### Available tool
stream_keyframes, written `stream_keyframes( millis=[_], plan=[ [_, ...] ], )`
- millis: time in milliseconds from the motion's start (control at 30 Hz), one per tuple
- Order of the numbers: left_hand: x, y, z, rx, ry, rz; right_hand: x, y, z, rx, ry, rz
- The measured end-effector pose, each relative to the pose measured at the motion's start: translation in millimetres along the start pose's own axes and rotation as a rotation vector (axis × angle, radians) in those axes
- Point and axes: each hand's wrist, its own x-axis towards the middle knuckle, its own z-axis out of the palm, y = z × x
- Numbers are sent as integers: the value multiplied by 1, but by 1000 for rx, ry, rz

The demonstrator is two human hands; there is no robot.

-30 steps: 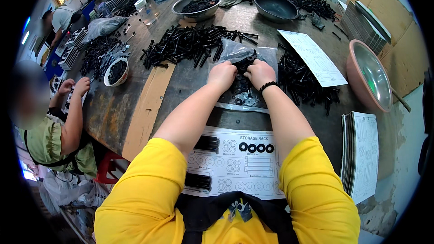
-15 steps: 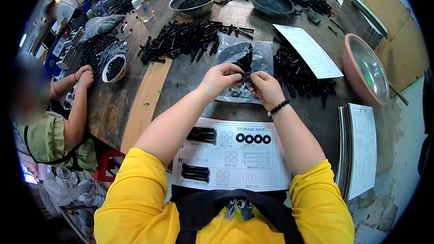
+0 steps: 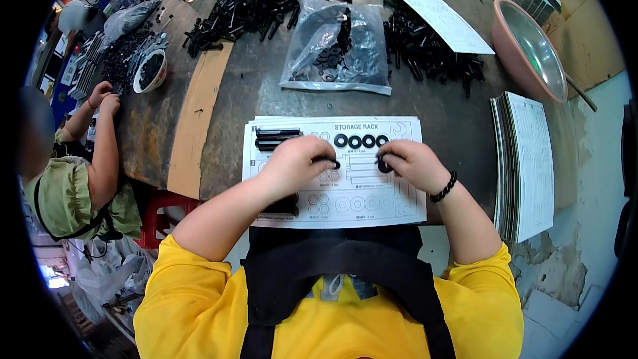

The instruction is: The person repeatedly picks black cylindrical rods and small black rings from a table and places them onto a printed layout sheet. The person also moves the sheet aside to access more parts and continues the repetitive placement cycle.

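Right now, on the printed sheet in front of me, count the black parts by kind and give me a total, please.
Black washers in a row: 4
Black bolts at the top left of the template sheet: 2
Small black pieces at the fingertips: 2, one at the left hand, one at the right hand
Total: 8, not counting anything hidden under the hands.

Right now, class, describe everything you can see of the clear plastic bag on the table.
The clear plastic bag lies flat on the dark worn table, beyond the printed sheet, with no hand touching it. It is thin, crinkled, glossy film, roughly rectangular, its near edge straight. Inside sit small black parts, apparently rings or washers, heaped toward the middle. Loose black bolts lie to its right and more to its upper left; whether they touch it is unclear.
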Motion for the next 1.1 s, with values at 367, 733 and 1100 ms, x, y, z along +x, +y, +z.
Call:
stream_keyframes(
  millis=[367, 733, 1100],
  plan=[
    [-32, 24, 59, 108, -96, 35, -38, -15, 31, -225, -133, 182],
    [-31, 26, 67, 411, -19, 324, -79, -3, 39, -494, 74, -183],
    [-33, 32, 71, 427, -83, 349, -84, 4, 43, -509, 225, -165]
  ],
)
